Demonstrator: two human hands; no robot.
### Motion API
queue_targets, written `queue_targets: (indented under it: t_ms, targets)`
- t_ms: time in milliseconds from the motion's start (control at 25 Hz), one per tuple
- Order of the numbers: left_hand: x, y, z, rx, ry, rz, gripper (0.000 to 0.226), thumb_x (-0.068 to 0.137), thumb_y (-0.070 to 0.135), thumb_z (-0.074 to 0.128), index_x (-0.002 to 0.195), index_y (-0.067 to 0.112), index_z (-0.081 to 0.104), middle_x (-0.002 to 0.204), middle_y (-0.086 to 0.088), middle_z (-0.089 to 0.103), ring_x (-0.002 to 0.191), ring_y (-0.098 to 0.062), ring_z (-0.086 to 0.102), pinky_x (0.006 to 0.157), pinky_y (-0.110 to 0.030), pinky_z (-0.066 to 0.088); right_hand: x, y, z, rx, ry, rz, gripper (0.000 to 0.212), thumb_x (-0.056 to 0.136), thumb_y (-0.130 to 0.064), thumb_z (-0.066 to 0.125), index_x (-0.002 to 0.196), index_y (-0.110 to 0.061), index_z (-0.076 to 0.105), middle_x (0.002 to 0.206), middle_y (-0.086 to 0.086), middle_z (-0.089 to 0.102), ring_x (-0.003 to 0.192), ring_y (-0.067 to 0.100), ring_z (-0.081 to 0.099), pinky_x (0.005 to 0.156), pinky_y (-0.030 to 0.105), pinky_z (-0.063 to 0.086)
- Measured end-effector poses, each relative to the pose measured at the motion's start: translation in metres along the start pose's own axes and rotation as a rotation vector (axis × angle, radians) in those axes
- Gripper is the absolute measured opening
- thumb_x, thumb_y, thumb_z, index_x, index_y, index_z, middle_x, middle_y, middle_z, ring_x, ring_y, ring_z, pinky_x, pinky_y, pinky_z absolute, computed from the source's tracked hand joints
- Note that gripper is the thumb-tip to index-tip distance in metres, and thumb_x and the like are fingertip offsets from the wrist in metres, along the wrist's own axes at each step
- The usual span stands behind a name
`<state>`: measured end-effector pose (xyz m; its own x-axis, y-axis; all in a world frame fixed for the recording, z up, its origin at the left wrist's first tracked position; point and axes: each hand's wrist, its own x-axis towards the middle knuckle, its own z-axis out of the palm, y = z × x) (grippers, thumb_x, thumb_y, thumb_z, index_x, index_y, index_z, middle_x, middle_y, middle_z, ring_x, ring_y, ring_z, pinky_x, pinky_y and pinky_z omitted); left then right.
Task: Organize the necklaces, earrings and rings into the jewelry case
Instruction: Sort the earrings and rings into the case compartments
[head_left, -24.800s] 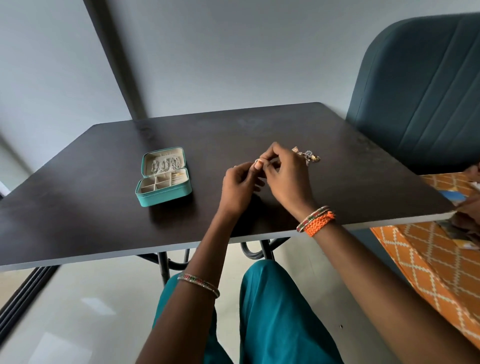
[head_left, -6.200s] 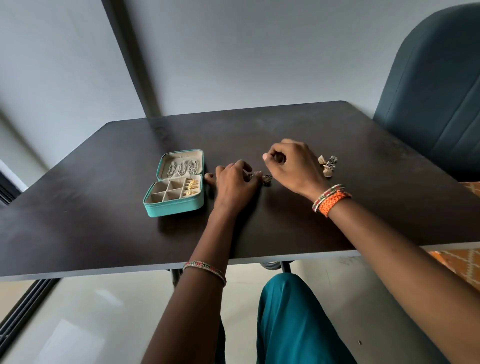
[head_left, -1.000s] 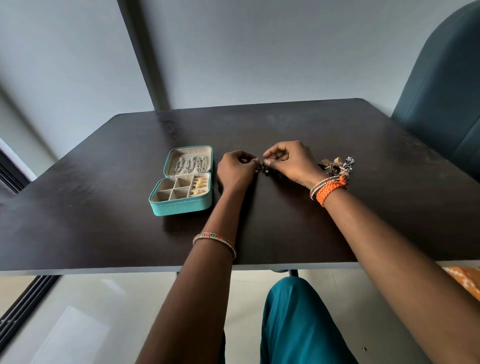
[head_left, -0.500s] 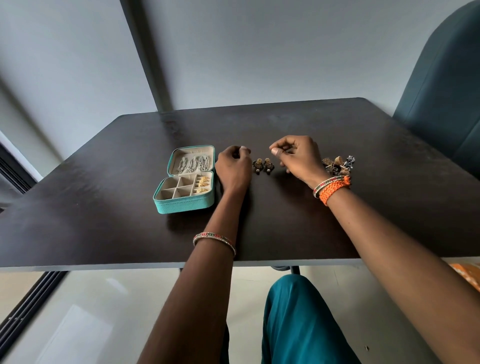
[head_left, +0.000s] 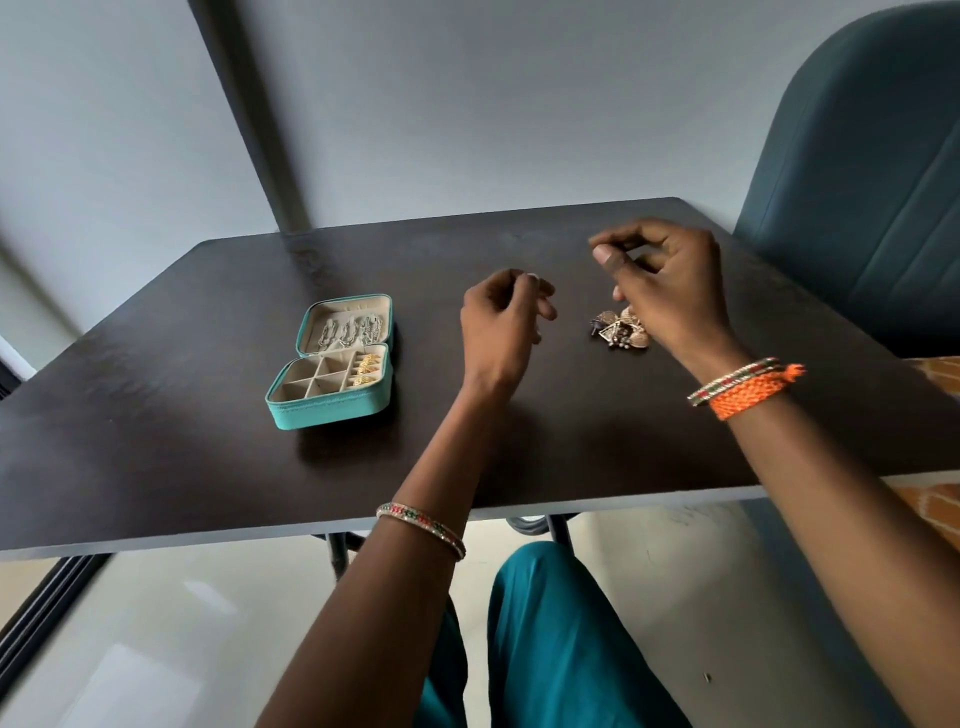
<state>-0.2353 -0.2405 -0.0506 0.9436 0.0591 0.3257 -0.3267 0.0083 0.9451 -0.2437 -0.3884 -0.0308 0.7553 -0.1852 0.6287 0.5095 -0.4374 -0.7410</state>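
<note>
A teal jewelry case (head_left: 332, 410) lies open at the table's left-middle. Silver chains (head_left: 349, 330) hang in its lid, and gold earrings (head_left: 365, 370) fill its right compartments. A small pile of loose earrings (head_left: 619, 330) rests on the table, right of centre. My left hand (head_left: 497, 322) hovers between case and pile with its fingers curled under, hiding what is beneath. My right hand (head_left: 667, 283) is raised just behind the pile, thumb and forefinger pinched together. Nothing shows between them. The two dark earrings seen earlier are out of sight.
The dark table (head_left: 156, 415) ends in a pale front edge near my lap. A teal upholstered chair (head_left: 857, 208) stands at the right, with orange patterned cloth (head_left: 940, 499) below it. A grey wall with a dark vertical bar (head_left: 249, 114) lies behind the table.
Both hands have lifted off the table, and the right one has moved back over the pile. The two dark earrings that lay between the hands no longer show. The view has shifted right.
</note>
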Motion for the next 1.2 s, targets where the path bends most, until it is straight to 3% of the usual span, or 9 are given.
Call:
queue_targets:
  t_ms: [160, 240, 360, 560, 680, 800, 920, 1040, 1200]
  targets:
    - [-0.015, -0.01, 0.014, 0.159, -0.308, -0.086, 0.026, 0.094, 0.012, 0.046, 0.076, 0.012, 0.065, 0.06, -0.002, 0.06, 0.04, -0.009, 0.045, 0.037, -0.014, 0.031, -0.026, 0.01, -0.041, -0.015, -0.015, 0.082, 0.007, 0.087, -0.008, 0.064, 0.09, -0.011, 0.07, 0.073, -0.005, 0.065, 0.049, -0.002, 0.056, 0.046, 0.01, 0.039]
    - [-0.021, -0.022, 0.015, 0.289, -0.372, -0.071, 0.024, 0.093, 0.014, 0.049, 0.076, 0.016, 0.067, 0.062, 0.0, 0.063, 0.042, -0.006, 0.048, 0.043, -0.016, 0.037, -0.04, 0.023, -0.05, -0.031, -0.077, 0.161, 0.008, 0.087, -0.004, 0.063, 0.089, -0.008, 0.069, 0.072, -0.004, 0.064, 0.047, -0.003, 0.054, 0.043, 0.008, 0.037]
    - [-0.021, -0.03, 0.013, 0.279, -0.317, -0.077, 0.025, 0.093, 0.014, 0.049, 0.077, 0.015, 0.067, 0.062, -0.001, 0.062, 0.044, -0.007, 0.046, 0.042, -0.017, 0.038, -0.05, 0.043, -0.053, -0.115, -0.17, 0.259, 0.011, 0.088, -0.006, 0.062, 0.086, -0.014, 0.069, 0.072, -0.004, 0.064, 0.046, -0.001, 0.053, 0.041, 0.011, 0.038]
    - [-0.02, -0.031, 0.012, 0.186, -0.267, -0.113, 0.023, 0.095, 0.011, 0.046, 0.082, 0.007, 0.065, 0.063, -0.003, 0.059, 0.044, -0.013, 0.045, 0.037, -0.018, 0.036, -0.03, 0.062, -0.046, -0.214, -0.108, 0.393, 0.007, 0.086, -0.02, 0.063, 0.082, -0.016, 0.067, 0.073, 0.004, 0.066, 0.05, 0.01, 0.057, 0.036, 0.017, 0.039]
    - [-0.022, -0.03, 0.012, 0.174, -0.273, -0.113, 0.023, 0.096, 0.011, 0.046, 0.083, 0.007, 0.065, 0.063, -0.003, 0.059, 0.043, -0.011, 0.045, 0.038, -0.018, 0.036, -0.02, 0.064, -0.037, -0.443, -0.119, 0.395, 0.013, 0.075, -0.034, 0.071, 0.069, -0.023, 0.067, 0.071, -0.004, 0.068, 0.065, 0.015, 0.062, 0.057, 0.025, 0.047]
    - [-0.022, -0.03, 0.011, 0.151, -0.267, -0.122, 0.022, 0.096, 0.011, 0.046, 0.085, 0.006, 0.065, 0.064, -0.003, 0.059, 0.044, -0.012, 0.046, 0.038, -0.018, 0.037, -0.018, 0.057, -0.032, -0.544, -0.098, 0.419, 0.012, 0.073, -0.033, 0.073, 0.068, -0.024, 0.067, 0.076, -0.003, 0.067, 0.079, 0.02, 0.063, 0.067, 0.027, 0.046]
    - [-0.022, -0.03, 0.01, 0.132, -0.269, -0.116, 0.02, 0.096, 0.013, 0.049, 0.085, 0.01, 0.065, 0.067, -0.001, 0.061, 0.049, -0.011, 0.048, 0.039, -0.018, 0.038, -0.02, 0.054, -0.033, -0.495, -0.054, 0.449, 0.009, 0.072, -0.027, 0.071, 0.068, -0.021, 0.066, 0.066, -0.006, 0.061, 0.074, 0.017, 0.061, 0.066, 0.028, 0.047]
    - [-0.024, -0.029, 0.011, 0.078, -0.283, -0.091, 0.011, 0.093, 0.018, 0.058, 0.097, 0.011, 0.065, 0.078, 0.001, 0.067, 0.061, -0.006, 0.055, 0.041, -0.02, 0.044, -0.027, 0.043, -0.034, -0.219, -0.028, 0.446, 0.007, 0.073, -0.019, 0.07, 0.067, -0.019, 0.067, 0.059, -0.006, 0.059, 0.054, 0.007, 0.052, 0.051, 0.025, 0.041]
    - [-0.025, -0.026, 0.012, -0.003, -0.323, -0.066, 0.02, 0.089, 0.015, 0.063, 0.108, 0.009, 0.064, 0.083, 0.002, 0.068, 0.07, 0.003, 0.062, 0.049, -0.02, 0.051, -0.042, 0.013, -0.018, 0.115, -0.197, 0.53, 0.009, 0.082, -0.015, 0.068, 0.075, -0.02, 0.065, 0.067, -0.003, 0.064, 0.049, 0.003, 0.044, 0.038, 0.015, 0.028]
